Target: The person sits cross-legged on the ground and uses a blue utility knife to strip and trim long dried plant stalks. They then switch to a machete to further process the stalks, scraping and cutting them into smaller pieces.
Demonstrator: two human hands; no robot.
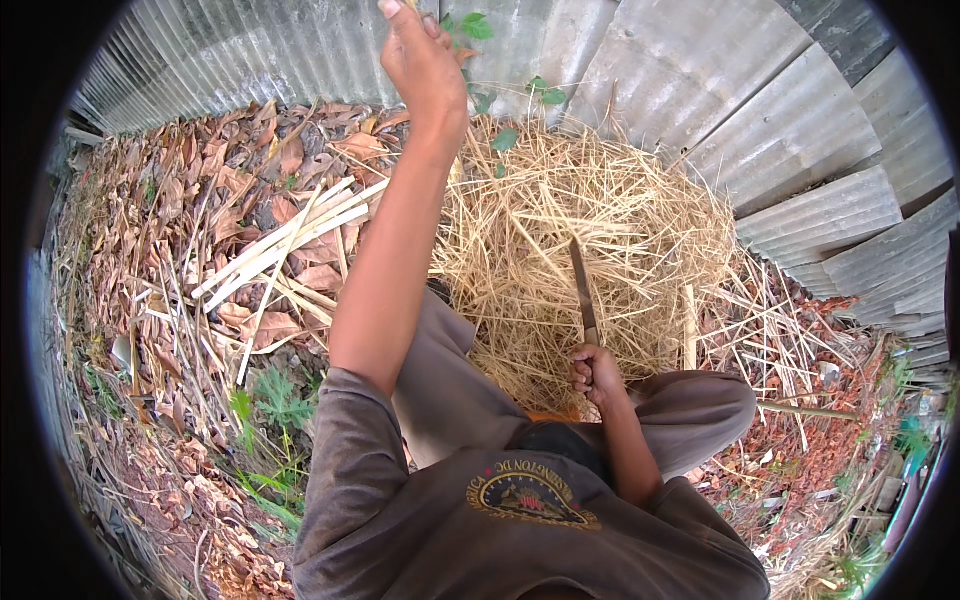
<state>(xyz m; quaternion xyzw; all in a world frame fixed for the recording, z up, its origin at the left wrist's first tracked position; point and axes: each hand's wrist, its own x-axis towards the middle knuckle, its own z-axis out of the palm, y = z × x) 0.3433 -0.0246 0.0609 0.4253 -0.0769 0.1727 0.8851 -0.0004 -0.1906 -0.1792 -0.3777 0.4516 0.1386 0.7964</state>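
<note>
My right hand (598,374) is closed round the handle of a long knife (583,288) in front of my lap. Its dark, narrow blade points away from me, over a heap of pale, curly shavings (590,215). My left arm stretches far forward, and my left hand (425,75) is raised at the top edge of the view, before the metal fence. Its fingers are curled together. A sliver of something pale shows at the fingertips, but most of it is cut off by the frame.
Pale split strips (285,245) lie on dry brown leaves (215,185) to the left. Thin sticks (775,345) are scattered at the right. A corrugated metal fence (690,70) closes off the far side. Green plants (283,398) grow at the left of my folded legs.
</note>
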